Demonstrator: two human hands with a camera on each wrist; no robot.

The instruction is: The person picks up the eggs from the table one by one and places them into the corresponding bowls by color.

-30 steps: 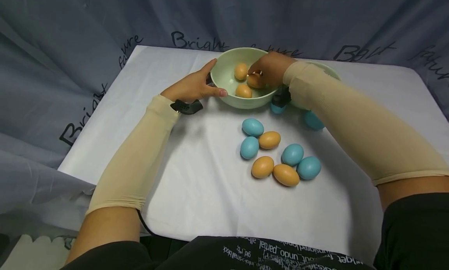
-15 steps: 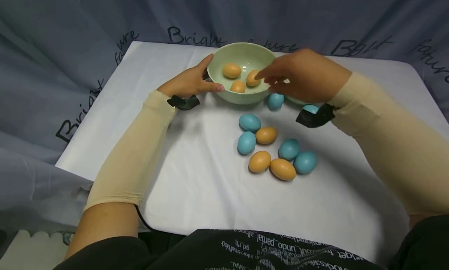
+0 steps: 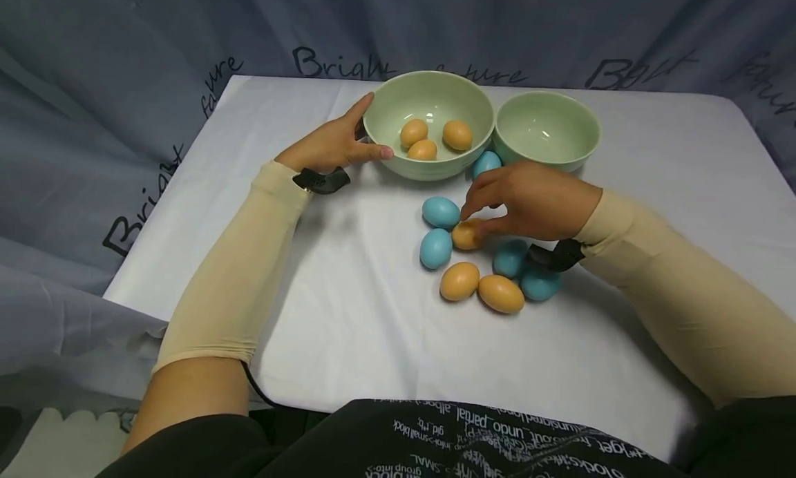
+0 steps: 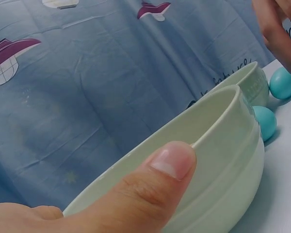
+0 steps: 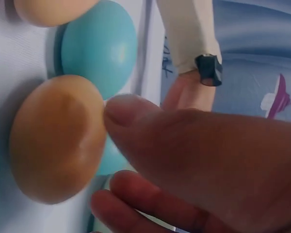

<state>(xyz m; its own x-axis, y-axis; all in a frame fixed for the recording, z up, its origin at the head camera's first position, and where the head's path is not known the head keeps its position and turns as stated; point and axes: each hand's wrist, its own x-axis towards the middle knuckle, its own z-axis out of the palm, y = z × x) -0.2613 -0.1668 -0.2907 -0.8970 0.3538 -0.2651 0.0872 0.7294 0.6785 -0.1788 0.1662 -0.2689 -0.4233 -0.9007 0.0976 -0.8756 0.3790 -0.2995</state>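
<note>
Saw a blue-grey curtain (image 3: 497, 22) with black handwriting behind everything, and below it a table (image 3: 348, 333) spread with white cloth. Noted a black shirt (image 3: 385, 436) with pale print at the near edge, and beige sleeves (image 3: 230, 271) on both forearms. Found two pale green bowls at the far side: a left bowl (image 3: 429, 91) and, just beside it, a right bowl (image 3: 544, 136).

Saw the left hand (image 3: 332, 143) gripping the left bowl, thumb over the near wall by the rim. Saw the right hand (image 3: 528, 198) spread, thumb and fingers bent apart around an orange egg (image 3: 463, 237) on the cloth; could not tell contact from a slight gap. Noticed black straps (image 3: 321, 181) at both wrists.

Counted three bowl eggs (image 3: 457, 135), all orange, inside the left bowl. Found two blue eggs (image 3: 435, 249) just left of the orange egg, two more orange ones (image 3: 501, 294) nearer the shirt, and beside those a further blue pair (image 3: 539, 283), partly hidden by strap and hand. Spotted another blue egg (image 3: 486, 164) close against the left bowl, plus one near the right bowl in the left wrist view.
</note>
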